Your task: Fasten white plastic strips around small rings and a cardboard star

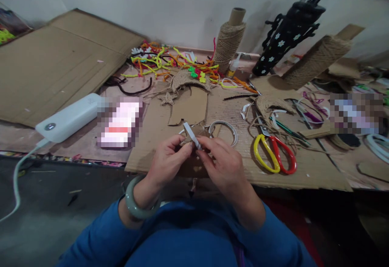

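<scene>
My left hand [170, 157] has thumb and fingers pinched on a small brown cardboard piece [199, 130], whose shape is partly hidden by the fingers. A narrow white tape strip [191, 134] lies slantwise across that piece, its far end sticking up. The fingers of my right hand [225, 163] are closed on the near end of the strip. Just beyond the right hand lies a roll of white tape [235, 134]. Flat on the mat ahead are a cut cardboard sheet [190, 107], a twine-covered star [167, 98] and a twine-wrapped crescent [185, 81] with small coloured flowers.
Scissors [267, 159] with yellow and red handles lie to the right, near another twine crescent [267, 104]. Pipe cleaners [158, 62], twine spools [229, 42] and a black flowered holder [279, 40] stand or lie behind. A white device [73, 117] and a phone [121, 123] are left.
</scene>
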Available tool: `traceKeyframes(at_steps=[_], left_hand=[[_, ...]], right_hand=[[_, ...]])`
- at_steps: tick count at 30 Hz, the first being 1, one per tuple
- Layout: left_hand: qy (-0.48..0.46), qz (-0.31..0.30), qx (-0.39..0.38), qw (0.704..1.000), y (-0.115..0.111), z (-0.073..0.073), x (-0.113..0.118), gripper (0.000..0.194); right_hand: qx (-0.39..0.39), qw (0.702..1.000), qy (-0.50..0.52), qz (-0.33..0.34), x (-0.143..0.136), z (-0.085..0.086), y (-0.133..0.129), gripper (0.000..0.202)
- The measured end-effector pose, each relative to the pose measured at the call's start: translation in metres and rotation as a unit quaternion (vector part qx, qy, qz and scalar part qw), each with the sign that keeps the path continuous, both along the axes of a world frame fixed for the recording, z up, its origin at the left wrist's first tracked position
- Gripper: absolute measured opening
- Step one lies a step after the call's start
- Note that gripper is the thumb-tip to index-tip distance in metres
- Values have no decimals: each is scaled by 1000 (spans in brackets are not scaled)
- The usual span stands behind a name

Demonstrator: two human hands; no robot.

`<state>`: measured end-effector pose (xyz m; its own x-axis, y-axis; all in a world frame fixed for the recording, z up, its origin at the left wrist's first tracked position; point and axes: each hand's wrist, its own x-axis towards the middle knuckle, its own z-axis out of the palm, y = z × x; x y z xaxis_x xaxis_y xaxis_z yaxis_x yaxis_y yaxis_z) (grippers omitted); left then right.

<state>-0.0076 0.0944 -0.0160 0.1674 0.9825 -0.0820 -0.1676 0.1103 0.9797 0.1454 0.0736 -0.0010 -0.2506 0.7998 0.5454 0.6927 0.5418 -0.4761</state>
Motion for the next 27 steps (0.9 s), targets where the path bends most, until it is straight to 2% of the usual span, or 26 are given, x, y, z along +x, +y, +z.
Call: traceKeyframes(at_steps=[7, 13, 21, 27], left_hand=[[76, 29, 39, 996, -3, 4, 2, 20], [132, 12, 80, 988, -6, 5, 1, 23], [171, 8, 88, 981, -6, 10, 2, 25], [189, -3, 81, 979, -5, 7, 2, 27]], right_hand=[[62, 997, -25, -39, -1, 4, 3, 14], [33, 998, -28, -36, 0, 9, 5, 15], [16, 998, -47, -44, 0, 12, 5, 17], [7, 997, -66, -47, -2, 14, 5, 20]])
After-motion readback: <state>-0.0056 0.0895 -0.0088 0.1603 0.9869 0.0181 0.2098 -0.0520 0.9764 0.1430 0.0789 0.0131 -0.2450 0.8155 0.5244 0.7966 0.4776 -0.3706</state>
